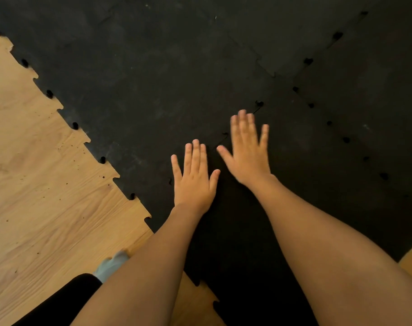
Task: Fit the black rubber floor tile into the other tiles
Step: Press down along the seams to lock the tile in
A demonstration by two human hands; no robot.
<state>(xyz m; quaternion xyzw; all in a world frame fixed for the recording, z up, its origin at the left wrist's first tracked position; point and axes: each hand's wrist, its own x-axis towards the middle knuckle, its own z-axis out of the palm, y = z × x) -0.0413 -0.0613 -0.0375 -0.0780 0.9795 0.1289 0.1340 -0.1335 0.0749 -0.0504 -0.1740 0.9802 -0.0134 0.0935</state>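
A black rubber floor tile (pixel 301 184) with jigsaw-toothed edges lies in front of me, its upper-left edge meeting a larger black tile (pixel 141 90) along a seam (pixel 220 140) with small gaps. My left hand (pixel 194 177) lies flat, fingers spread, across that seam. My right hand (pixel 248 149), blurred, is flat and open on the near tile just right of the seam. Another seam with dark holes (pixel 329 123) runs along the tile's far right edge, where more black tiles (pixel 376 78) lie.
Light wood flooring (pixel 40 196) shows at the left, bordered by the toothed tile edge (pixel 101 160). A strip of wood floor (pixel 411 262) also shows at the lower right. My leg in black cloth (pixel 66 300) and a grey sock (pixel 111 264) rest on the wood at the bottom left.
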